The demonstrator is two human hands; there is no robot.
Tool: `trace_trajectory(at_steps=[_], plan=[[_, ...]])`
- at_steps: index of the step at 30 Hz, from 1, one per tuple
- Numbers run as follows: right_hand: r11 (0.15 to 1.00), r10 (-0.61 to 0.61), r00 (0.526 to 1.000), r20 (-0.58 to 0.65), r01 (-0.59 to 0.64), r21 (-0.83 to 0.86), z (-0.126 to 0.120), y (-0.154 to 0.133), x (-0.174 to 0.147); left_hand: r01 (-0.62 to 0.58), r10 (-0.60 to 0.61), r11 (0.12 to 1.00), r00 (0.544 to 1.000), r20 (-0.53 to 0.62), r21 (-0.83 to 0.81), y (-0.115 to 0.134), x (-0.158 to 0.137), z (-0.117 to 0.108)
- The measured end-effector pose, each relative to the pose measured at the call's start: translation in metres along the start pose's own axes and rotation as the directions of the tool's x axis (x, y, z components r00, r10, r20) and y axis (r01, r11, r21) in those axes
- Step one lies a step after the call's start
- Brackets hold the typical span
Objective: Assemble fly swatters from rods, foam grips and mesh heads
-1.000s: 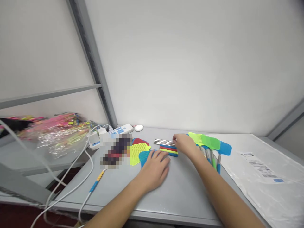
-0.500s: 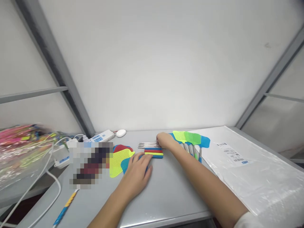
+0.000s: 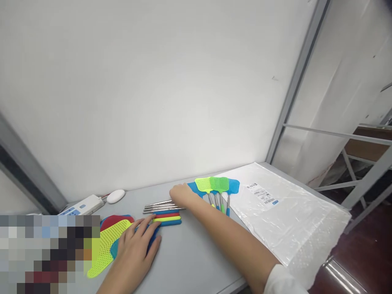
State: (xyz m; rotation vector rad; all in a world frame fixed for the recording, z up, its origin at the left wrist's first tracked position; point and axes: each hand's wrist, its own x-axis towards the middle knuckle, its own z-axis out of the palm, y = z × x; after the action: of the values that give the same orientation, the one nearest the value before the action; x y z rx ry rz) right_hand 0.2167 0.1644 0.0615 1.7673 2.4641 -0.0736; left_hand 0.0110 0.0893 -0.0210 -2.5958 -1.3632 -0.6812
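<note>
My left hand (image 3: 136,243) lies flat with fingers spread, over a blue fly swatter head and against the left ends of the coloured handles (image 3: 168,220). These blue, red and yellow handles lie side by side. Just behind them are several thin metal rods (image 3: 157,207), slightly fanned. At the rods' right ends my right hand (image 3: 183,195) is closed on them, its fingertips mostly hidden. Beside my left hand rest a yellow perforated swatter head (image 3: 107,241) and a red one (image 3: 114,221), partly covered.
Right of my right hand lie several fly swatters in a row, including a green one (image 3: 221,185) and a blue one (image 3: 234,186). A white plastic mailer bag (image 3: 275,220) covers the table's right side. A power strip (image 3: 82,206) and a white oval device (image 3: 115,196) sit at back left.
The view has turned to the right. My right hand stays at the rods' right ends, and the rods are more fanned and tilted. My left hand remains spread beside the handles.
</note>
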Motion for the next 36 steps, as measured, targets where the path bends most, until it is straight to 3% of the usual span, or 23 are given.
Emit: trace_trajectory(at_steps=[5, 11, 16, 20, 24, 26, 27, 28, 30, 32, 36], plan=[[0.998, -0.021, 0.998, -0.052, 0.023, 0.051, -0.005, 0.002, -0.011, -0.020, 0.021, 1.000, 0.999, 0.035, -0.019, 0.004, 0.000, -0.007], [0.972, 0.024, 0.987, -0.162, 0.015, 0.235, -0.006, 0.012, -0.029, -0.020, 0.021, 0.999, 0.999, 0.036, -0.048, 0.016, 0.003, -0.018], [0.868, 0.123, 0.912, -0.392, 0.093, 0.488, -0.017, 0.016, -0.073, -0.021, 0.023, 0.997, 0.999, 0.031, -0.074, 0.025, 0.003, -0.024], [0.702, 0.270, 0.804, -0.529, 0.212, 0.680, -0.026, 0.009, -0.113, -0.022, 0.024, 0.997, 0.999, 0.028, -0.076, 0.027, 0.002, -0.025], [0.503, 0.477, 0.688, -0.546, 0.296, 0.812, -0.009, -0.013, -0.138, 0.036, -0.037, 0.999, 0.999, -0.024, -0.034, 0.026, 0.000, -0.024], [0.385, 0.549, 0.671, -0.499, 0.327, 0.863, 0.011, -0.028, -0.144, 0.055, -0.055, 0.998, 0.998, -0.032, -0.001, 0.025, -0.001, -0.025], [0.240, 0.599, 0.673, -0.434, 0.366, 0.899, 0.022, -0.035, -0.147, 0.056, -0.055, 0.998, 0.998, -0.028, 0.013, 0.026, -0.002, -0.025], [0.149, 0.604, 0.698, -0.384, 0.374, 0.915, 0.034, -0.041, -0.149, 0.052, -0.052, 0.998, 0.998, -0.021, 0.026, 0.026, -0.003, -0.026], [0.124, 0.591, 0.724, -0.357, 0.355, 0.926, 0.055, -0.052, -0.153, 0.044, -0.043, 0.998, 0.999, -0.008, 0.044, 0.029, -0.004, -0.028], [0.152, 0.576, 0.741, -0.345, 0.318, 0.936, 0.071, -0.060, -0.159, 0.034, -0.034, 0.998, 0.999, 0.004, 0.053, 0.034, -0.005, -0.031], [0.247, 0.595, 0.713, -0.373, 0.279, 0.928, 0.084, -0.064, -0.169, -0.016, 0.015, 1.000, 0.999, 0.044, 0.019, 0.046, -0.006, -0.034]])
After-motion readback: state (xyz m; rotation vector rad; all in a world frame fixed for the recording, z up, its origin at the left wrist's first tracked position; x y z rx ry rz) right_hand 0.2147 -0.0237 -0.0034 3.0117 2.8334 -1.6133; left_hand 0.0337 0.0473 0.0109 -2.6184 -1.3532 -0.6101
